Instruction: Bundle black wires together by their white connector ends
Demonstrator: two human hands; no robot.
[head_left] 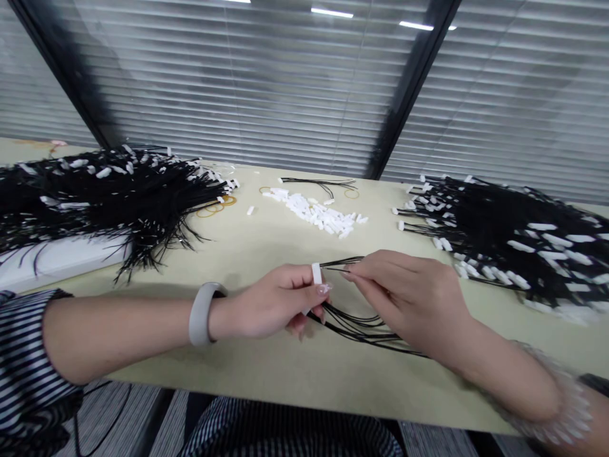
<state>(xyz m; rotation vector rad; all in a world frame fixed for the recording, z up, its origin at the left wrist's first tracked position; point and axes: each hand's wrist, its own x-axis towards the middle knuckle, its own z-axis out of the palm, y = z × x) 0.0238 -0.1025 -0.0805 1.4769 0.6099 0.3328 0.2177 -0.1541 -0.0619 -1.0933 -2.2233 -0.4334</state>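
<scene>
Near the middle of the table, my left hand (278,299) is closed on a white connector (316,273), gripped between thumb and fingers. Several thin black wires (356,322) run from the connector toward the right, some curving below my right hand. My right hand (412,301) pinches one or a few of these wires just right of the connector; how many is hidden by the fingers. A second white piece shows partly under my left thumb.
A heap of loose white connectors (318,214) lies beyond my hands, with a small wire bundle (318,183) behind it. Large piles of black wires with white ends lie at left (118,190) and right (499,222). A white box (71,257) sits under the left pile. Window blinds stand behind the table.
</scene>
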